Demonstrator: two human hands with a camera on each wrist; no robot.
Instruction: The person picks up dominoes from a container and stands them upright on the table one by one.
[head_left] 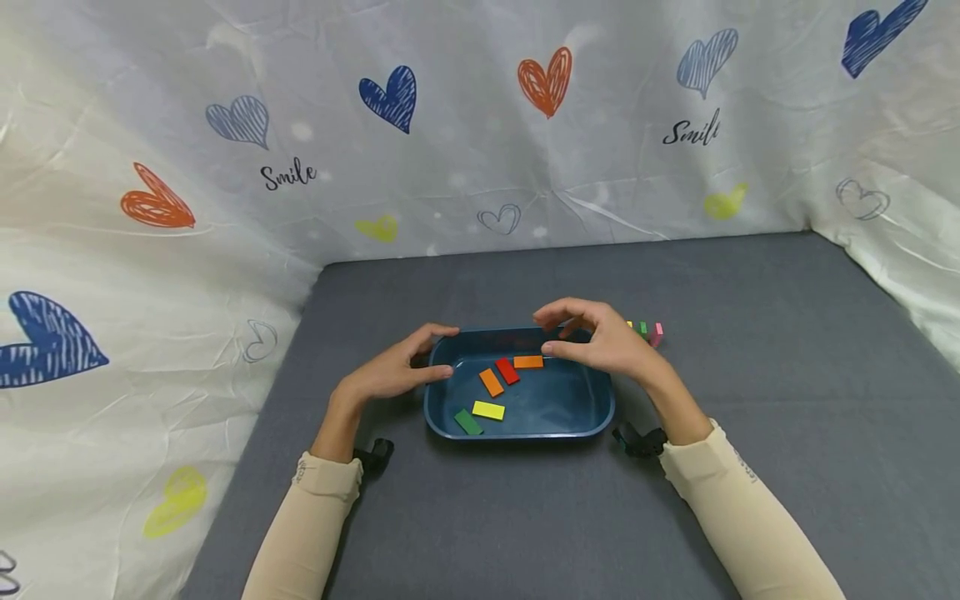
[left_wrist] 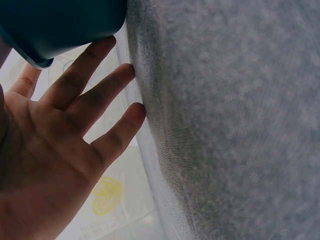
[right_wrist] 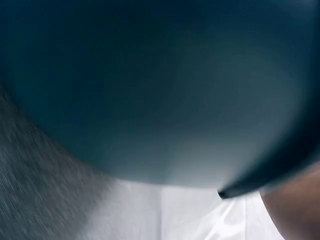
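Observation:
A dark blue tray [head_left: 558,408] sits on the grey cloth with several small flat blocks in it: an orange block [head_left: 528,362], a red block [head_left: 507,371], another orange block [head_left: 491,382], a yellow block [head_left: 488,410] and a green block [head_left: 468,422]. My left hand [head_left: 397,367] is at the tray's left end, its thumb over the rim. Its fingers are extended along the outer wall in the left wrist view. Over the back right part of the tray is my right hand [head_left: 600,337], thumb and fingers apart, thumb tip close to the upper orange block.
Just beyond the right hand, a pink block [head_left: 657,331] and a green block [head_left: 643,328] stand on the grey cloth [head_left: 495,517], partly hidden by the hand. A white curtain [head_left: 450,167] with printed hearts hangs behind and to the left.

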